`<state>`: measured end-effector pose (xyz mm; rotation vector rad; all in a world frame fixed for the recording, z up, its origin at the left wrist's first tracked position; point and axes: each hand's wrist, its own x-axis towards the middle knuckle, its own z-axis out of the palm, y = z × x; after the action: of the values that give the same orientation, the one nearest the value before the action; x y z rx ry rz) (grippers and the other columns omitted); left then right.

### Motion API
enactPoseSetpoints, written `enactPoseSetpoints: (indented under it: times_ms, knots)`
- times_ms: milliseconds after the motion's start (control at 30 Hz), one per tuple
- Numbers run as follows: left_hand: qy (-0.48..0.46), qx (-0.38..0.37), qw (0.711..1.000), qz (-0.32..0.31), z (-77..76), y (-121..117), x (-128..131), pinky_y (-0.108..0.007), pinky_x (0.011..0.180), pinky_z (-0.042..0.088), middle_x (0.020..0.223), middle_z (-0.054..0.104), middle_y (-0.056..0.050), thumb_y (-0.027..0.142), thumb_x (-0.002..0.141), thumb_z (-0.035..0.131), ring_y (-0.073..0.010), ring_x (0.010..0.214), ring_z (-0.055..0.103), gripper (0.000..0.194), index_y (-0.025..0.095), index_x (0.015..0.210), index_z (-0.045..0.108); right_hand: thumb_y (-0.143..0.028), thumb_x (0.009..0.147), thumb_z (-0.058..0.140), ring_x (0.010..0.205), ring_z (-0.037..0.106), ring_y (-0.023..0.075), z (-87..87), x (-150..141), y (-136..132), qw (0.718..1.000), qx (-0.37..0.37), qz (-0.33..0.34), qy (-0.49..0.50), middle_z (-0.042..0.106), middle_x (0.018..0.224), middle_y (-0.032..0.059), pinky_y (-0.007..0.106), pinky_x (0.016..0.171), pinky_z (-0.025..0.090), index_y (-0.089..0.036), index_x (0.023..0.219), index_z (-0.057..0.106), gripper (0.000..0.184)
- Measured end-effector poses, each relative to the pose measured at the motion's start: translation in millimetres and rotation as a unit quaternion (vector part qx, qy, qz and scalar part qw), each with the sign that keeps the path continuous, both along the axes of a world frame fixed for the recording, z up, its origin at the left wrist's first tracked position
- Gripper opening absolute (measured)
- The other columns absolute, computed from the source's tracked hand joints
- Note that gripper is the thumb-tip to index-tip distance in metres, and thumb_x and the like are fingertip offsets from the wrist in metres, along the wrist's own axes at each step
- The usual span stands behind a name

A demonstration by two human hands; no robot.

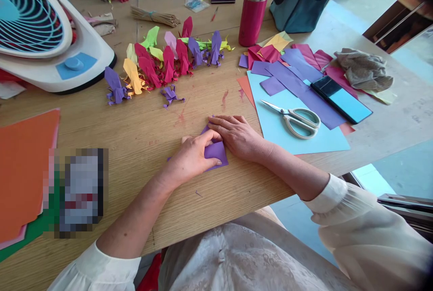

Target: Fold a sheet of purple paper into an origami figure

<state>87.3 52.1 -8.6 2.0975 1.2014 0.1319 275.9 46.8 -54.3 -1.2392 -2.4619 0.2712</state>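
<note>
A small purple paper piece (216,152) lies flat on the wooden table (142,137) near its front edge. My left hand (193,155) presses on it from the left, fingers curled over the paper with the thumb along its lower edge. My right hand (237,135) lies flat on the paper's upper right part, fingers stretched out and pointing left. Both hands touch each other over the paper.
Several folded paper figures (162,63) stand in a row behind. Scissors (297,118) rest on a light blue sheet (304,133) at the right, beside purple strips (297,74) and a phone (341,98). A red flask (254,9), a fan (43,29) and orange sheets (23,169) surround.
</note>
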Motion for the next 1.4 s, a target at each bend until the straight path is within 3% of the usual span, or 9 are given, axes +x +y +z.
enactPoseSetpoints:
  times_ms: [533, 1400]
  knots:
    - [-0.001, 0.006, 1.0, 0.012, -1.9, -1.2, 3.4, -0.034, 0.08, 0.046, 0.086, 0.071, 0.002, 0.018, 0.067, 0.076, -0.024, 0.088, 0.067, 0.034, 0.025, 0.097, 0.06, -0.022, 0.099, 0.045, 0.136, 0.043, 0.0286, -0.8, -0.2, 0.4, 1.0, 0.0, 0.002, -0.004, 0.044, 0.152, 0.012, 0.044, 0.103, 0.033, -0.016, 0.14, 0.051, 0.042]
    - [0.002, 0.026, 1.0, -0.017, -7.5, 5.0, 0.8, -0.03, 0.073, 0.04, 0.076, 0.063, 0.005, 0.024, 0.064, 0.078, -0.0199, 0.078, 0.061, 0.031, 0.024, 0.088, 0.058, -0.024, 0.1, 0.044, 0.137, 0.043, 0.0283, 0.1, -0.9, -0.7, 1.0, 0.0, 0.0, -0.013, 0.044, 0.152, 0.0126, 0.044, 0.104, 0.032, -0.014, 0.14, 0.051, 0.042]
